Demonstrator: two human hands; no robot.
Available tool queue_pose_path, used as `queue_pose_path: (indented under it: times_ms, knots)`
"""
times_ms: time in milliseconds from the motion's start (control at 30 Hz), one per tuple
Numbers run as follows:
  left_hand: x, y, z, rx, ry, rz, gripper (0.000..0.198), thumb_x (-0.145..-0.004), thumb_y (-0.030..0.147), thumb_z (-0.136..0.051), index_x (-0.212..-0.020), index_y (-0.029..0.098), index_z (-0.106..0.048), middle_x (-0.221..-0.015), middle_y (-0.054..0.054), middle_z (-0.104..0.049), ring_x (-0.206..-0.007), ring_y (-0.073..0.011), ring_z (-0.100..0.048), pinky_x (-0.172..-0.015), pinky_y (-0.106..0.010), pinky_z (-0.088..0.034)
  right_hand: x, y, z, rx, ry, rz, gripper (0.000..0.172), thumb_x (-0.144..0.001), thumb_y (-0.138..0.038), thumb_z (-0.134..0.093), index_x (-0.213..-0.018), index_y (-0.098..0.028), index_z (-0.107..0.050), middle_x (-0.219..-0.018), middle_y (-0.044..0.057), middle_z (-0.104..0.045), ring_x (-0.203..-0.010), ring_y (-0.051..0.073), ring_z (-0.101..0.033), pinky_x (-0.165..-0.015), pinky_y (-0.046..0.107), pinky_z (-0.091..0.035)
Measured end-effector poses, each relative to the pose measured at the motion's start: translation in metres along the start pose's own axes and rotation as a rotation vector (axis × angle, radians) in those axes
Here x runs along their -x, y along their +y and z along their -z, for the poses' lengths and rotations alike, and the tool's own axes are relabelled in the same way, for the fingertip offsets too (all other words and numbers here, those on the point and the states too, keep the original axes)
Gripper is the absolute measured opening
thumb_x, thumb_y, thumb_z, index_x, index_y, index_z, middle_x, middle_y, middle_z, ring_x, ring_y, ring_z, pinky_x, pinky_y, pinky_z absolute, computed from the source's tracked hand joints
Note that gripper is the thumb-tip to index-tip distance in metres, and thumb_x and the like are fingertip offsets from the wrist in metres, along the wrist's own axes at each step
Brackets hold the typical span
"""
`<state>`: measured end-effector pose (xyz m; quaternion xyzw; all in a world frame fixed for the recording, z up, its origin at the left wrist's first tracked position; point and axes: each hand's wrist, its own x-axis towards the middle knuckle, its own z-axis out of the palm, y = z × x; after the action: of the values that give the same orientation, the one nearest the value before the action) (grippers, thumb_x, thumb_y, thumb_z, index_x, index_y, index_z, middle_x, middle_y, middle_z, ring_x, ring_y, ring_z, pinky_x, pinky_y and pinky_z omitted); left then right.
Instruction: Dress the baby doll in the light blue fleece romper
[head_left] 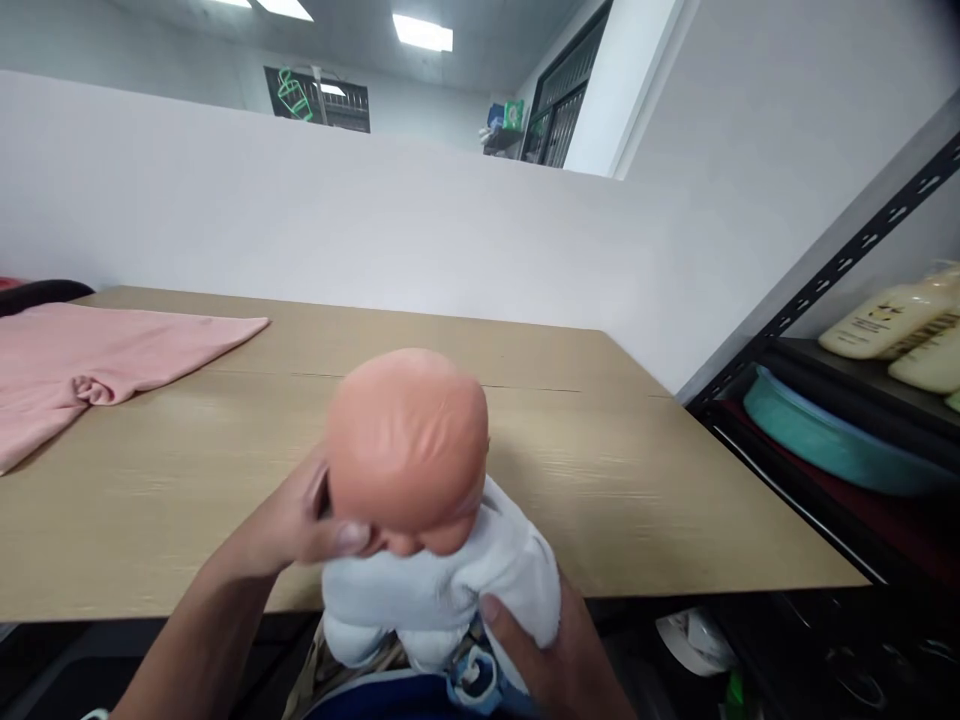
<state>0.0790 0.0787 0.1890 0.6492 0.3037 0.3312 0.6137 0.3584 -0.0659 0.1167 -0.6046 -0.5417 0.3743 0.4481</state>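
A bald plastic doll point(409, 440) in white was at the near edge of the flat tan desk point(637, 470), between left hand point(319, 520) and right hand point(529, 645). Flat pink cloth point(142, 350) lay on the desk's left. Behind stood a white wall point(337, 220); right, cream plastic bottles point(877, 318) sat above a round teal basin point(832, 442).

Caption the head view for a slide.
Left hand holds a doll's head, right hand the white fabric below.

The doll's head point(409, 440) looks smooth, satiny plastic — its garment point(517, 550), matt cloth.
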Motion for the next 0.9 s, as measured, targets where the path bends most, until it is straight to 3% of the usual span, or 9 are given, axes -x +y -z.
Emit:
queue_pose_path:
  times_ms: [67, 167, 233, 433, 667, 900]
  knots:
    - [-0.023, 0.000, 0.004, -0.007, 0.019, -0.027, 0.075, -0.059, 0.078, -0.092, -0.106, 0.021, -0.077, -0.082, -0.006, -0.078, -0.083, -0.0311, -0.074, -0.069, -0.037, -0.059, -0.012, 0.000, -0.005, -0.022, 0.120, -0.057, 0.077, -0.089, -0.067, -0.077, -0.151, -0.023, -0.063, -0.152, 0.017, -0.069, -0.145, 0.040, -0.063, -0.123, 0.056, -0.050]
    - [-0.053, -0.008, 0.015, -0.024, 0.078, 0.009, 0.088, -0.064, 0.079, -0.089, -0.126, 0.020, -0.072, -0.116, -0.011, -0.082, -0.119, -0.0415, -0.072, -0.096, -0.043, -0.061, -0.033, -0.001, -0.005, -0.139, 0.108, -0.067, 0.073, -0.089, -0.068, -0.077, -0.144, -0.021, -0.068, -0.147, 0.017, -0.073, -0.142, 0.038, -0.065, -0.125, 0.054, -0.049]
    - [-0.070, -0.016, 0.025, -0.041, 0.063, 0.067, 0.091, -0.070, 0.081, -0.085, -0.136, 0.021, -0.070, -0.134, -0.013, -0.078, -0.132, -0.0437, -0.068, -0.106, -0.046, -0.059, -0.048, 0.000, -0.001, -0.174, 0.084, -0.099, 0.069, -0.088, -0.068, -0.078, -0.137, -0.020, -0.071, -0.140, 0.016, -0.077, -0.135, 0.038, -0.070, -0.122, 0.055, -0.052]
    - [-0.117, -0.039, 0.042, 0.060, -0.059, 0.150, 0.070, -0.088, 0.082, -0.070, -0.131, 0.027, -0.080, -0.138, -0.009, -0.079, -0.136, -0.0395, -0.068, -0.118, -0.047, -0.053, -0.093, 0.018, 0.011, -0.116, -0.017, -0.173, 0.072, -0.084, -0.074, -0.079, -0.131, -0.019, -0.074, -0.134, 0.015, -0.080, -0.129, 0.040, -0.073, -0.115, 0.057, -0.057]
    - [-0.170, -0.065, 0.056, 0.153, -0.064, 0.386, 0.089, -0.078, 0.094, -0.068, -0.126, 0.021, -0.082, -0.137, -0.014, -0.080, -0.139, -0.0387, -0.067, -0.116, -0.041, -0.055, -0.157, 0.033, 0.020, -0.212, -0.135, -0.181, 0.070, -0.082, -0.072, -0.083, -0.127, -0.020, -0.077, -0.131, 0.013, -0.082, -0.125, 0.038, -0.076, -0.108, 0.053, -0.061]
    - [-0.220, -0.076, 0.063, 0.206, 0.016, 0.397, 0.091, -0.081, 0.089, -0.070, -0.138, 0.019, -0.077, -0.138, -0.015, -0.079, -0.140, -0.0398, -0.067, -0.117, -0.045, -0.054, -0.226, 0.040, 0.037, -0.183, -0.170, -0.252, 0.057, -0.075, -0.066, -0.090, -0.109, -0.020, -0.082, -0.111, 0.010, -0.087, -0.106, 0.035, -0.080, -0.088, 0.044, -0.067]
